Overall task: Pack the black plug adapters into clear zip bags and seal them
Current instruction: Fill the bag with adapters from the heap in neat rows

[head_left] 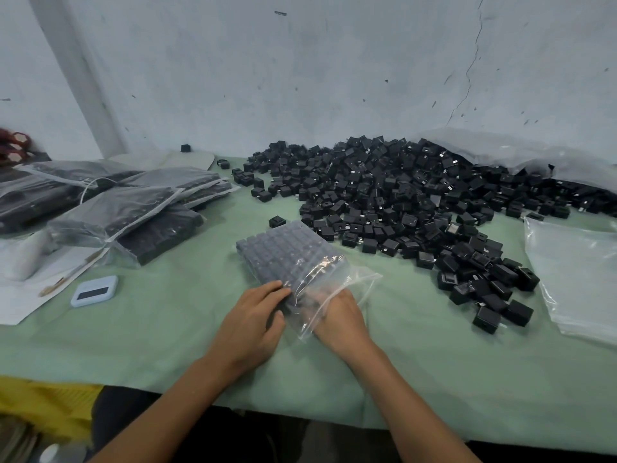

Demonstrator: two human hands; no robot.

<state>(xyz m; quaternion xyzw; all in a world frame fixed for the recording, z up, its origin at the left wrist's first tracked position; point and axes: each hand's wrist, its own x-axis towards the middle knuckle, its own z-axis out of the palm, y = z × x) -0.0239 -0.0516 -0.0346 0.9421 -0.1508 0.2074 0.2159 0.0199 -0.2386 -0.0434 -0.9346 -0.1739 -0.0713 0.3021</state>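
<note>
Several filled zip bags (127,212) are stacked at the left of the green surface (167,329); whether each is sealed cannot be told from here.

One bag in hand (293,262), lying mid-surface just ahead of the person, is packed with a neat grid of black adapters and appears full. Its mouth end is loose and rumpled (zip strip apparently not yet pressed closed).

The left hand (252,324) is laid against the near edge of the bag, fingers (270,289) curled onto the plastic and the last row of adapters. The right hand (337,315) is at the open mouth, its fingers hidden under or inside the film, so their grip cannot be told.

Much is left: a large loose heap of adapters (400,202) is spread across the right half, and empty clear bags (577,275) are lying at far right. Sealing of the current bag is judged the step pending.
</note>
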